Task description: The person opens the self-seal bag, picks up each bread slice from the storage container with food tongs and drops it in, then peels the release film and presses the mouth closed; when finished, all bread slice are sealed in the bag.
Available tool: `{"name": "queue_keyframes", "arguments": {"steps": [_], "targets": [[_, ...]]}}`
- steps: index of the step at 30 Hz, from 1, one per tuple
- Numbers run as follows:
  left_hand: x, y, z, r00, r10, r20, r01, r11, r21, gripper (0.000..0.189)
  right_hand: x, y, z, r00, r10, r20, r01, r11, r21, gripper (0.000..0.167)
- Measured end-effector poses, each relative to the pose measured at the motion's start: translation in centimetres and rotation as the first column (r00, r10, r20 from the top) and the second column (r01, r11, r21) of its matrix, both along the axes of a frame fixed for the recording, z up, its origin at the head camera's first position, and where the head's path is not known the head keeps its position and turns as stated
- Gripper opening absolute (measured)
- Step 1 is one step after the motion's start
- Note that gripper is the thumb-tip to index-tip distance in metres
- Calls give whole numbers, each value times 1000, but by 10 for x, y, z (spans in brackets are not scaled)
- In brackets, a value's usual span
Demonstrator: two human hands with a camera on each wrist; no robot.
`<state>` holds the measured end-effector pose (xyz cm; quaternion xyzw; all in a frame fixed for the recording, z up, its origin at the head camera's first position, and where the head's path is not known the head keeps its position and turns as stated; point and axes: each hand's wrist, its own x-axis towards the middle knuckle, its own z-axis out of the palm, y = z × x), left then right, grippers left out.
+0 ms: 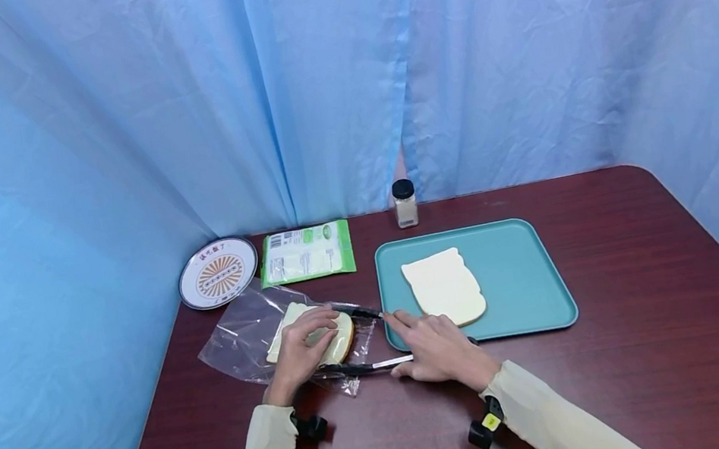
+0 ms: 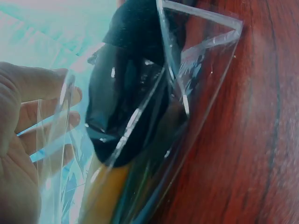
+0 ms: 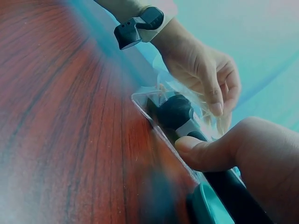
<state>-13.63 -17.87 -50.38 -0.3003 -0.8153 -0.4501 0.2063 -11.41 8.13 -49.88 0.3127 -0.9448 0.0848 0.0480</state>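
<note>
My right hand (image 1: 437, 345) holds a pair of tongs with black tips (image 1: 393, 362), thumb along one arm and fingers at the other. The tongs reach into a clear plastic bag (image 1: 238, 343), their arms spread on either side of a bread slice (image 1: 345, 332). With its fingers bent, my left hand (image 1: 303, 349) pinches the bag's film over that slice. One black tong tip (image 2: 128, 107) shows through the plastic in the left wrist view, beside the brown crust. Another bread slice (image 1: 447, 287) lies flat on the teal tray (image 1: 522, 278).
Behind the bag lie a round patterned plate (image 1: 192, 288) and a green-and-white packet (image 1: 304, 254). A small black-capped jar (image 1: 405, 206) stands beyond the tray. Blue curtains (image 1: 339, 81) hang around the dark red wooden table (image 1: 651, 337).
</note>
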Motion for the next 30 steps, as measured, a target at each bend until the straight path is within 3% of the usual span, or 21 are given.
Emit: {"name": "queue_keyframes", "arguments": {"steps": [5,14,30], "targets": [[5,3,13,1000,3,20,-3,1000,-6,13,-1,-3,2,1000,-14,25,13,1000,19,92],[-4,-7,-7,999,27,32,-27,999,-23,14,-1,-6,10,994,-34,100,32,999,27,97],[-5,-10,-7,998,36,45,-35,999,-23,11,7,7,22,991,-49,121,49,999,4,97]]}}
